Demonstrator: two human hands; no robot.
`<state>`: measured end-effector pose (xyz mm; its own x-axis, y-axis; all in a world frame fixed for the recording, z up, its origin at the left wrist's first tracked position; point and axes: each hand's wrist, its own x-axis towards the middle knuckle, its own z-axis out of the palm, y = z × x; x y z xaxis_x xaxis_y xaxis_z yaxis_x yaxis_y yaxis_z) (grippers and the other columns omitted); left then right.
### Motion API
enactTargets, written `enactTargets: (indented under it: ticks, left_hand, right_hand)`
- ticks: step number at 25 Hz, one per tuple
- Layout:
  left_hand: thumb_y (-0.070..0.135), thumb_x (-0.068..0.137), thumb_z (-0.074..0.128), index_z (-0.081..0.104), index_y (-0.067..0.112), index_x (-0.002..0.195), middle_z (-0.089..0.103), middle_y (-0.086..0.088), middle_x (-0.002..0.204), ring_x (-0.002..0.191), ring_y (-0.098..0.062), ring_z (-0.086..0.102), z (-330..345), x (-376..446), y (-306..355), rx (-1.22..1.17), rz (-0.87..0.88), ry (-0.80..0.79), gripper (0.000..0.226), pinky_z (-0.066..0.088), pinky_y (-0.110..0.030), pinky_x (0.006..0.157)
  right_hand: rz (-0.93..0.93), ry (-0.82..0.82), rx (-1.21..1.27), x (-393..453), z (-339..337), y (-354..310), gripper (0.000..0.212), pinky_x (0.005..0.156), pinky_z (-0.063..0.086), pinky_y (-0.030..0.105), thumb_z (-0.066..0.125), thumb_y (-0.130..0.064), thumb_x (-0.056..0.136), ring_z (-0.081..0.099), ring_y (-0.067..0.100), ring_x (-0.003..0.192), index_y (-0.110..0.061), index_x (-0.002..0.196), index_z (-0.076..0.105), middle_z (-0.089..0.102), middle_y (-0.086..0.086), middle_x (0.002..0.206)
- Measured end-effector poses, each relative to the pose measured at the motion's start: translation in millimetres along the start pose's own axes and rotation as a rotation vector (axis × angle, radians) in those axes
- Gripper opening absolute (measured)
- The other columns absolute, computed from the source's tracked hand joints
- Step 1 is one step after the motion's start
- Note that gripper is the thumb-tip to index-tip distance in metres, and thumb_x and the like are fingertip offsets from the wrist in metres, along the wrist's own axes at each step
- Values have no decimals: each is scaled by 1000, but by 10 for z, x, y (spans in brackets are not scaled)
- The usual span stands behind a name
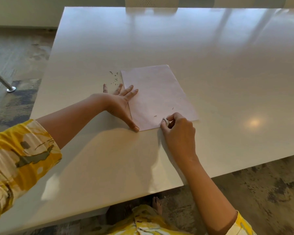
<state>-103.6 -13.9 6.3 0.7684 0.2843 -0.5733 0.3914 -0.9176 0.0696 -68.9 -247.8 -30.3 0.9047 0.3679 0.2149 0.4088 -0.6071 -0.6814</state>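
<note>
Your left hand lies flat with its fingers spread, the thumb tip at the near left corner of the sheet of paper and two fingertips resting over its left edge, pressing it to the white tabletop. Your right hand has its fingers curled, pinching a small white eraser that touches the sheet close to its near edge. A scatter of dark eraser crumbs lies on the tabletop just beside the sheet's far left corner, beyond your left fingertips.
</note>
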Motion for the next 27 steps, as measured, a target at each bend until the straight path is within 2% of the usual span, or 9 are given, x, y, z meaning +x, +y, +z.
enactTargets:
  ticks: [6, 10, 12, 15, 19, 21, 23, 25, 27]
  left_hand:
    - [95, 16, 65, -35, 36, 147, -40, 15, 155, 145, -25, -35, -75, -36, 50, -11, -40, -37, 175, -21, -70, 109]
    - [93, 9, 64, -37, 36, 145, -45, 13, 152, 142, -27, -38, -105, 0, 59, 6, -62, -91, 179, -18, -71, 109]
    - [93, 12, 64, -37, 35, 145, -46, 11, 151, 142, -28, -39, -104, 20, 57, -9, -61, -102, 177, -14, -70, 111]
    - [98, 23, 58, -35, 34, 147, -45, 10, 153, 142, -28, -39, -97, 54, 49, -36, -50, -98, 167, -13, -66, 113]
    - [103, 7, 46, -37, 35, 145, -45, 11, 152, 144, -28, -36, -114, 41, 80, 43, -75, -106, 175, -11, -73, 111]
    - [103, -1, 45, -38, 35, 145, -46, 11, 152, 144, -28, -36, -131, 32, 105, 41, -95, -118, 181, -13, -74, 110]
    - [102, -4, 46, -37, 34, 145, -46, 10, 152, 144, -28, -36, -154, 21, 125, 39, -112, -124, 184, -15, -74, 109]
    - [102, -1, 48, -37, 32, 146, -46, 8, 152, 144, -28, -36, -157, 30, 129, 49, -125, -120, 183, -15, -74, 108]
    - [102, 14, 54, -37, 32, 147, -44, 7, 154, 145, -28, -34, -158, 41, 136, 69, -130, -107, 175, -15, -75, 108]
  right_hand:
    - [-154, -170, 30, -137, 167, -279, 11, 49, 38, 7, 68, -25, 91, 54, 1, 56, -14, 92, 67, 64, -5, 70]
    - [-52, -32, 63, 149, -138, -123, 12, 52, 38, 10, 69, -28, 89, 55, 3, 54, -17, 84, 69, 61, -9, 62]
    - [-63, -31, 92, 200, -145, -154, 13, 52, 38, 9, 69, -29, 89, 54, 4, 51, -18, 82, 68, 60, -9, 59]
    - [-104, -182, 107, 129, 74, -287, 14, 54, 42, 17, 69, -29, 90, 52, 4, 51, -16, 87, 69, 60, -8, 61]
    - [-166, -291, 70, 93, 270, -313, 13, 52, 37, 7, 70, -29, 90, 57, 2, 58, -17, 95, 72, 69, -5, 74]
    - [-141, -245, 21, 293, 202, -267, 10, 53, 39, 7, 69, -26, 89, 55, -1, 57, -17, 91, 72, 66, -7, 72]
    - [-86, -129, -38, 509, 124, -212, 11, 60, 47, 14, 65, -24, 90, 58, 6, 59, -14, 89, 70, 67, -3, 72]
    - [-118, -135, -29, 509, 186, -255, 12, 60, 50, 15, 63, -22, 92, 59, 6, 58, -13, 89, 69, 70, -1, 74]
    - [-252, -273, 39, 306, 336, -365, 10, 53, 47, 8, 65, -22, 91, 55, -3, 53, -13, 90, 70, 70, -4, 73]
